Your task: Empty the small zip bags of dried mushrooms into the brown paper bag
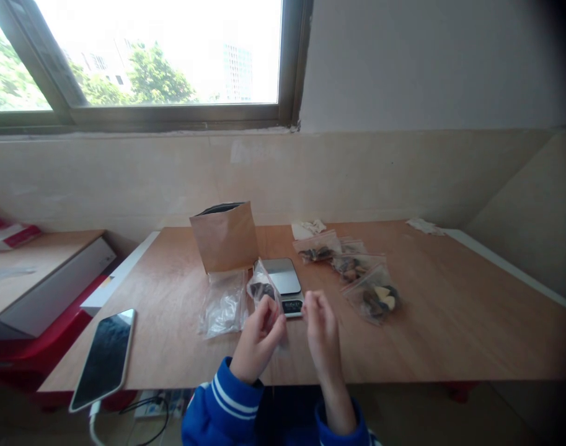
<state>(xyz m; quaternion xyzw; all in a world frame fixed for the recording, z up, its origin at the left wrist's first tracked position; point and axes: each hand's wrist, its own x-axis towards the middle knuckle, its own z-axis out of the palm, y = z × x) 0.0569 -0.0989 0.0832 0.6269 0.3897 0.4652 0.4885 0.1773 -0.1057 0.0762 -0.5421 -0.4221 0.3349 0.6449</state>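
My left hand (260, 337) is closed on a clear zip bag (263, 286) with dark pieces inside, held upright in front of the scale. Just right of it, my right hand (320, 328) has its fingers pinched together; whether something small is between them is too small to tell. Behind both hands lies a kitchen scale (285, 277) with a silver plate and a dark display, partly hidden by the bag. A pile of clear plastic bags (224, 306) lies to the left of my left hand.
An open brown paper pouch (227, 238) stands behind the clear bags. Several filled zip bags (378, 297) lie right of the scale. A phone (106, 356) with a cable sits at the left edge. Crumpled white cloth (308, 228) lies near the wall.
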